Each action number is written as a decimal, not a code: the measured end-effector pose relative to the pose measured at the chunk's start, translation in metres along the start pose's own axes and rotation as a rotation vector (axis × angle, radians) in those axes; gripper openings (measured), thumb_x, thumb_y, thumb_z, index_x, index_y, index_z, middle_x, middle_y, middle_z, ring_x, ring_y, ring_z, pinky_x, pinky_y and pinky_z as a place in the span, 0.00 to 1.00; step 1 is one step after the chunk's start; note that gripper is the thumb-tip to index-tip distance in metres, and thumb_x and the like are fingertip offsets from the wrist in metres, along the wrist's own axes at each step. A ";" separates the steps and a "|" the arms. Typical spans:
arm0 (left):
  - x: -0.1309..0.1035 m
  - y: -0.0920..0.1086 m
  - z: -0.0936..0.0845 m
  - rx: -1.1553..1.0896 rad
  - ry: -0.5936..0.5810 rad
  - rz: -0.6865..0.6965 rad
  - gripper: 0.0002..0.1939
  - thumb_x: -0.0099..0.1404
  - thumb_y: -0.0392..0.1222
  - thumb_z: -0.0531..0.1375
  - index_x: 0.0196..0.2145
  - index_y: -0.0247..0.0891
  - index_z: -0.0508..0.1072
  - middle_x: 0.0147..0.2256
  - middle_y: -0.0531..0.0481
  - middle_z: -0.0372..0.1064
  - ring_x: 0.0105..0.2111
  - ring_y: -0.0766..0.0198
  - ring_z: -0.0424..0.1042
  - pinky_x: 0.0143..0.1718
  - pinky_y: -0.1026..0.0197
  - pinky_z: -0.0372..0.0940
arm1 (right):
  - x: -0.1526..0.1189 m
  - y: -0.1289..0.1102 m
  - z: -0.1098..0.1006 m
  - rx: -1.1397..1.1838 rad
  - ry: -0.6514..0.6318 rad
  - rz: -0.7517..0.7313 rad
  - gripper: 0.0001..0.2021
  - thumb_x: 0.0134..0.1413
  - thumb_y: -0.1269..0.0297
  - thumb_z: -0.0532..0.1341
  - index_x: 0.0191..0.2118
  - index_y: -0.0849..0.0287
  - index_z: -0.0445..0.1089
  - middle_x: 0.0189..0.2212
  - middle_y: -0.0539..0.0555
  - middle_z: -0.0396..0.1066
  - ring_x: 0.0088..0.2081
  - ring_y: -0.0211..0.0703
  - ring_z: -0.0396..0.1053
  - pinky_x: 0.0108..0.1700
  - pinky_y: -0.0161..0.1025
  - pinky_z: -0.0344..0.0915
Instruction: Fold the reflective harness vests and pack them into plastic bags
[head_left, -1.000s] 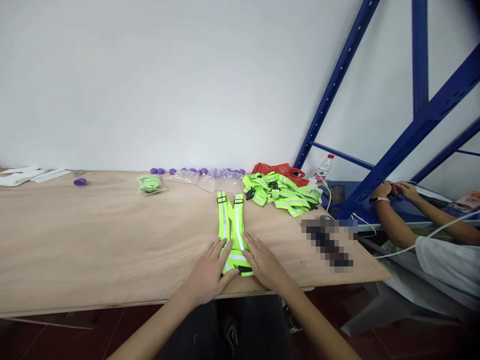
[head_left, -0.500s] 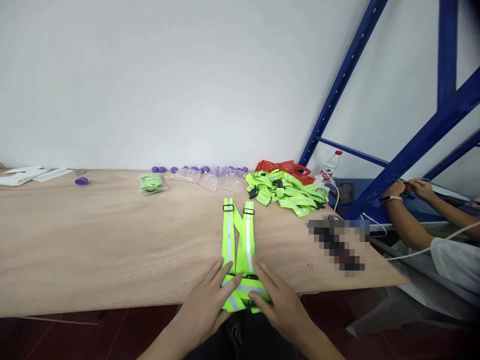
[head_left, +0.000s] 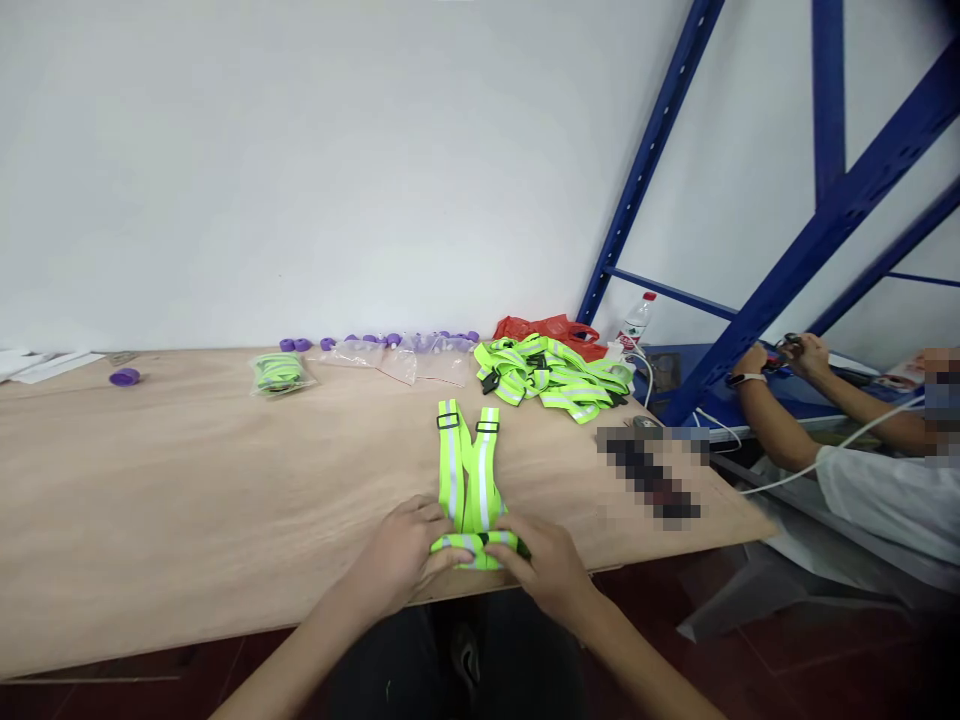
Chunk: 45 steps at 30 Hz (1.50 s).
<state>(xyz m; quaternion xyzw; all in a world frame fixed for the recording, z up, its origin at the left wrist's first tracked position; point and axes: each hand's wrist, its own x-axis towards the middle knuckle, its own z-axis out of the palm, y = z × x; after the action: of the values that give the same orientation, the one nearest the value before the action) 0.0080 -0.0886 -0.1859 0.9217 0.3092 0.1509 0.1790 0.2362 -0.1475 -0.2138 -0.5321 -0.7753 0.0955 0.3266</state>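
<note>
A neon green reflective strap harness (head_left: 484, 485) lies near the table's front edge, its two straps with black slide buckles pointing away from me. Its near end is bunched into a fold. My left hand (head_left: 409, 550) grips the left side of that fold, fingers curled over it. On the right side, my right hand (head_left: 546, 562) pinches the fold, with a black piece showing beside its fingers. The thumbs of both hands lie on the near side of the straps.
Behind are a pile of green straps (head_left: 555, 375), a red bag (head_left: 551, 328), a bottle (head_left: 637, 322), clear bags (head_left: 420, 360), a packed strap bundle (head_left: 281, 372) and purple rolls (head_left: 294, 344). Blue rack posts (head_left: 645, 150) and a person's arms (head_left: 780, 430) are at right.
Both hands went from lying spread on the harness to curling round its near end, which is now folded up smaller and farther from the table edge. The view has shifted right.
</note>
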 end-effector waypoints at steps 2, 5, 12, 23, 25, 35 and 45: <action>0.012 -0.005 -0.002 -0.030 0.017 -0.043 0.20 0.74 0.55 0.53 0.38 0.40 0.78 0.37 0.47 0.76 0.40 0.55 0.74 0.44 0.57 0.67 | 0.010 0.001 0.002 0.017 0.015 0.095 0.14 0.69 0.56 0.55 0.36 0.55 0.73 0.28 0.49 0.75 0.30 0.41 0.73 0.32 0.36 0.67; 0.026 -0.011 0.001 -0.085 0.038 -0.125 0.20 0.74 0.55 0.52 0.37 0.39 0.76 0.37 0.46 0.76 0.38 0.57 0.75 0.41 0.60 0.66 | 0.025 0.006 0.005 0.004 0.057 0.129 0.18 0.69 0.57 0.54 0.27 0.56 0.68 0.27 0.50 0.71 0.32 0.42 0.71 0.34 0.36 0.65; 0.041 -0.013 0.017 -0.019 0.155 -0.269 0.09 0.74 0.47 0.55 0.44 0.40 0.68 0.40 0.47 0.73 0.39 0.56 0.74 0.37 0.59 0.65 | 0.044 0.020 0.013 -0.062 0.117 0.140 0.08 0.67 0.62 0.57 0.38 0.56 0.70 0.35 0.53 0.72 0.37 0.43 0.72 0.37 0.37 0.67; 0.024 -0.004 0.025 0.286 0.214 -0.069 0.12 0.76 0.41 0.51 0.41 0.40 0.74 0.35 0.47 0.74 0.37 0.56 0.73 0.40 0.55 0.66 | 0.009 0.015 0.014 -0.312 0.113 -0.171 0.14 0.70 0.61 0.54 0.50 0.60 0.72 0.45 0.62 0.78 0.49 0.53 0.75 0.49 0.49 0.73; 0.013 0.003 0.022 0.234 0.204 -0.032 0.13 0.76 0.45 0.52 0.44 0.40 0.74 0.38 0.47 0.75 0.39 0.55 0.74 0.43 0.53 0.66 | -0.004 0.014 0.011 -0.295 0.071 -0.168 0.20 0.68 0.56 0.57 0.58 0.62 0.68 0.51 0.63 0.76 0.55 0.55 0.72 0.53 0.50 0.73; -0.042 0.022 0.020 0.086 0.110 0.083 0.22 0.71 0.43 0.59 0.61 0.42 0.64 0.54 0.45 0.72 0.54 0.52 0.70 0.59 0.47 0.63 | -0.043 -0.002 -0.002 -0.218 -0.013 -0.260 0.24 0.63 0.56 0.62 0.61 0.60 0.64 0.53 0.63 0.74 0.58 0.55 0.70 0.57 0.51 0.71; 0.008 0.000 -0.005 -0.131 0.073 -0.009 0.18 0.76 0.48 0.49 0.35 0.39 0.73 0.36 0.47 0.71 0.39 0.57 0.70 0.41 0.57 0.65 | -0.001 0.004 -0.003 -0.013 0.029 0.058 0.11 0.68 0.60 0.54 0.49 0.58 0.68 0.42 0.58 0.76 0.42 0.51 0.75 0.42 0.47 0.72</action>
<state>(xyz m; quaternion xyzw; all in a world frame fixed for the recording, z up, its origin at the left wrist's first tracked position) 0.0128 -0.0825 -0.1801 0.9005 0.3093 0.2034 0.2282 0.2416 -0.1470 -0.2135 -0.5576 -0.7554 0.0921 0.3316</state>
